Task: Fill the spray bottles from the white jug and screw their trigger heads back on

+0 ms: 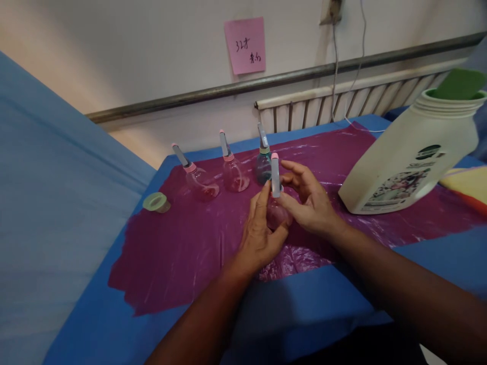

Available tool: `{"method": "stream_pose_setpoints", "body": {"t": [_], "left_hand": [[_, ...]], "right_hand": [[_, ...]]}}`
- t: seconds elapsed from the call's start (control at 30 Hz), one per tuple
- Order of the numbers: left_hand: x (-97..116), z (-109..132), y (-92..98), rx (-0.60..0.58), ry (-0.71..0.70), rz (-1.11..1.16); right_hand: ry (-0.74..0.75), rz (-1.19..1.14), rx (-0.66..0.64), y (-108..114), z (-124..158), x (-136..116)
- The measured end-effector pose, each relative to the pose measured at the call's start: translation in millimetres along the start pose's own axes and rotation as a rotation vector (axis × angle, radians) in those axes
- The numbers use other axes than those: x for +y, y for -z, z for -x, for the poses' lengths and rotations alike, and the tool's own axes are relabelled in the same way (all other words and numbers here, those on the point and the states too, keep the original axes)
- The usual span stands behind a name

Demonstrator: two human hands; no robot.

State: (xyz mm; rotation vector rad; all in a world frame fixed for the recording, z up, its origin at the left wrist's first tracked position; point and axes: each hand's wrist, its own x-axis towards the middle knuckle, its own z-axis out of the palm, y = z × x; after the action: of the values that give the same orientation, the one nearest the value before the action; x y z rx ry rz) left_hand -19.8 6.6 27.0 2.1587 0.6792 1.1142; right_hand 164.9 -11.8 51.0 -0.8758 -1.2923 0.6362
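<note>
A small clear, round-bodied bottle [280, 215] with a grey and pink spray-type top [275, 175] stands between my hands. My left hand [261, 233] wraps the left side of its body, thumb toward the front. At the bottle's neck, my right hand [310, 203] has its thumb in front and its fingers curled behind; the index finger stands off from the top. Just behind is a similar bottle in teal [263, 165], partly hidden. Two more clear bottles with pink collars, a middle one [236, 177] and a left one [203, 185], stand farther left.
A pale green cup-like piece [157, 203] lies at the left on purple plastic sheeting [182, 253] over a blue-covered table [304, 299]. A large off-white jug [411, 157] with something green in its mouth stands right. Behind are a radiator [304, 111] and cords. A blue curtain [57, 203] hangs left.
</note>
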Motion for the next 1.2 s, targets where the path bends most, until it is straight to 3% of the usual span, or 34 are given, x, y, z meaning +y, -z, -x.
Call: {"method": "stream_pose_setpoints", "body": {"t": [0.13, 0.37, 0.67, 0.87, 1.0, 1.2], "left_hand": [[0, 0, 0.2, 0.002, 0.003, 0.008], [7, 1, 1.6, -0.017, 0.094, -0.017], [3, -1, 0.7, -0.006, 0.044, -0.1], [-2, -2, -1.2, 0.009, 0.031, -0.114], [1, -2, -1.3, 0.032, 0.109, -0.125], [-2, -1, -3.0, 0.02, 0.119, -0.175]], "right_hand": [[-0.01, 0.013, -0.04, 3, 4, -5], [-0.042, 0.039, 0.024, 1, 1, -9], [-0.022, 0.124, 0.067, 2, 5, 0], [-0.068, 0.267, 0.103, 2, 0, -10], [-0.08, 0.327, 0.104, 16, -15, -17], [-0.118, 0.406, 0.233, 63, -65, -8]]}}
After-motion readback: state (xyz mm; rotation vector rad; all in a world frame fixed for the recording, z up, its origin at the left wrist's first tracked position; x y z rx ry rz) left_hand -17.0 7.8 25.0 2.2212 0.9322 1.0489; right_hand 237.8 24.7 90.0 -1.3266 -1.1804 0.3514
